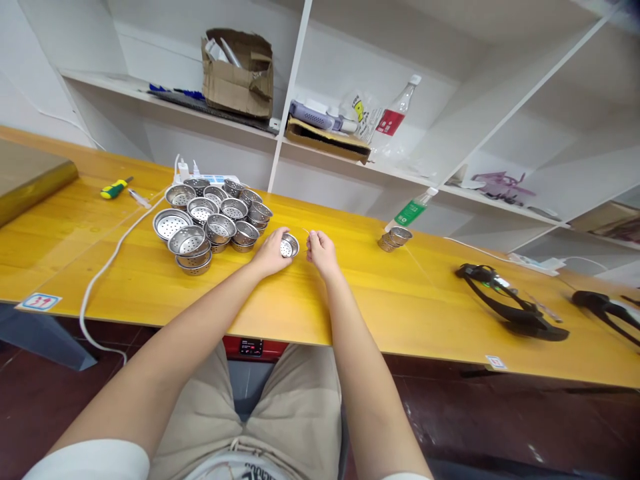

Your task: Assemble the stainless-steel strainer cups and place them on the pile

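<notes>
My left hand [271, 256] is closed around the side of a small perforated steel strainer basket [289, 247], whose holed bottom faces up toward me. Just to its right, my right hand [321, 252] has its fingers pinched together, apart from the basket. A thin pale sliver shows by the fingertips; what it is I cannot make out. Left of my left hand stands a crowd of similar strainer baskets [221, 228], several of them stacked. A short, tilted stack of the same baskets [395, 238] stands farther right on the yellow table [370, 287].
A green bottle [414, 208] lies behind the right stack. Black headgear [510, 303] rests at the right. A screwdriver [115, 189] and a white cable [113, 257] lie at the left. Shelves behind hold a cardboard box [237, 80] and a red-labelled bottle [395, 115].
</notes>
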`<state>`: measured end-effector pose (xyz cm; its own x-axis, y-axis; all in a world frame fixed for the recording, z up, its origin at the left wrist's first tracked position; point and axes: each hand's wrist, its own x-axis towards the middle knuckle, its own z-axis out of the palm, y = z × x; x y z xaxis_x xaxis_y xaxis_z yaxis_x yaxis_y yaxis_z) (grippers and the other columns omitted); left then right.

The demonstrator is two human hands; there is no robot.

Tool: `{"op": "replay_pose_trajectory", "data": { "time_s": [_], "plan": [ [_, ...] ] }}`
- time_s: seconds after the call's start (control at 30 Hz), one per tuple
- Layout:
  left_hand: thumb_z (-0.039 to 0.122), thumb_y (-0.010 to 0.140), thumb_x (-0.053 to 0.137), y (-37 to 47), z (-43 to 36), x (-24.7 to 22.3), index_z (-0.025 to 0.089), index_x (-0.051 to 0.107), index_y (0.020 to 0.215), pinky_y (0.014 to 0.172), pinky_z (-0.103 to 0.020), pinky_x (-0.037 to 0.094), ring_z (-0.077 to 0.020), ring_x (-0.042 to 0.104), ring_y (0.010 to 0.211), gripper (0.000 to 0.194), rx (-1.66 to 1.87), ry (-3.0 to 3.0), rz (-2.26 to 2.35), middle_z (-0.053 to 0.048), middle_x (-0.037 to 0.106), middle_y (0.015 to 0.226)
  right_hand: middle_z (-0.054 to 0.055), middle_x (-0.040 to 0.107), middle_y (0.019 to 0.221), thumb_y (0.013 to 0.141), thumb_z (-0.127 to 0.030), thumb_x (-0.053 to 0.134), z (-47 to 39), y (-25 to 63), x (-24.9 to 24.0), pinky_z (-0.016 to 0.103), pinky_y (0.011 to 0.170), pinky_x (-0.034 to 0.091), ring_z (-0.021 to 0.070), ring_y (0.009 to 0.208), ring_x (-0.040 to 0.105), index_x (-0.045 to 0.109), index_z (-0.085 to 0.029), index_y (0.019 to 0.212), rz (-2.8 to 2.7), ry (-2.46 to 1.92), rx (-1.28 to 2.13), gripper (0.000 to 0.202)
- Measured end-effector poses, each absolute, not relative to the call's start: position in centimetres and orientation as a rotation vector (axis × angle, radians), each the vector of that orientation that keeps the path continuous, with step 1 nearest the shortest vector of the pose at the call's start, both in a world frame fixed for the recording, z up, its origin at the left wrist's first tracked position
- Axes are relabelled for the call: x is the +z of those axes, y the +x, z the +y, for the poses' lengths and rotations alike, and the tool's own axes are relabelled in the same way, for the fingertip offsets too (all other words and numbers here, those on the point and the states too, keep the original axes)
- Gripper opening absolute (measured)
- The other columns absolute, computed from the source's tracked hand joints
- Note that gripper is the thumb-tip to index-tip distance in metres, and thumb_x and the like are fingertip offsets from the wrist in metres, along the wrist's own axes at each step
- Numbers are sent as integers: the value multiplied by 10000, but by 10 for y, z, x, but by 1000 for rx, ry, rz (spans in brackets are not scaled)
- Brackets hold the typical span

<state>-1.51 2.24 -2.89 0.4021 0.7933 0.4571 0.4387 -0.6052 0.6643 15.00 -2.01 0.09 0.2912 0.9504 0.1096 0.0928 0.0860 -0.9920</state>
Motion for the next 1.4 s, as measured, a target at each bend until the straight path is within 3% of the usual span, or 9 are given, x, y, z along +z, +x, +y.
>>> {"op": "replay_pose_trajectory", "data": {
  "time_s": [0.3, 0.67, 0.8, 1.07, 1.23, 1.3, 1.4],
  "plan": [
    [76, 699, 703, -16, 21, -26, 151, 550, 1378, 1160, -463, 468, -317, 578, 1301, 700, 1217, 2464, 931, -147, 638, 1367, -98, 276, 535, 925, -742, 580, -21, 146, 5, 218, 419, 272, 68, 420, 222, 386, -244, 665, -993, -1141, 986, 594],
    [69, 726, 677, -16, 17, -23, 168, 557, 1383, 1166, -458, 455, -312, 550, 1321, 675, 1198, 2458, 837, -139, 655, 1359, -88, 243, 510, 897, -770, 579, -23, 139, 2, 252, 434, 263, 82, 437, 205, 339, -254, 611, -1092, -1217, 1018, 637],
    [60, 687, 695, -14, 15, -24, 203, 542, 1397, 1160, -450, 458, -304, 600, 1307, 741, 1140, 2285, 837, -126, 650, 1397, -74, 280, 494, 854, -783, 611, -23, 140, 0, 259, 431, 247, 89, 437, 243, 346, -257, 593, -1149, -1259, 982, 644],
    [123, 591, 806, -12, 22, -26, 168, 606, 1226, 1023, -408, 521, -281, 676, 1121, 668, 1059, 1850, 673, -105, 712, 1203, -31, 405, 405, 833, -676, 651, -25, 138, 3, 250, 413, 280, 90, 369, 360, 509, -216, 481, -1112, -1343, 992, 596],
    [121, 511, 881, -14, 15, -20, 181, 568, 1232, 960, -387, 546, -235, 690, 1016, 788, 926, 1518, 581, -60, 705, 1090, -27, 443, 401, 823, -602, 683, -28, 131, 7, 251, 393, 318, 92, 339, 382, 606, -191, 519, -1077, -1316, 1059, 517],
    [125, 530, 880, -15, 12, -18, 205, 544, 1240, 938, -402, 565, -218, 707, 954, 790, 837, 1380, 539, -31, 700, 1018, -24, 468, 412, 820, -570, 691, -29, 129, 6, 254, 388, 333, 89, 333, 374, 638, -181, 550, -1099, -1301, 1074, 477],
    [203, 645, 820, -14, 9, -14, 227, 512, 1214, 883, -432, 597, -204, 734, 845, 647, 742, 1186, 498, -7, 695, 929, -23, 476, 419, 809, -602, 694, -28, 127, 5, 254, 372, 322, 88, 330, 377, 618, -186, 538, -1104, -1278, 1066, 502]
  ]
}}
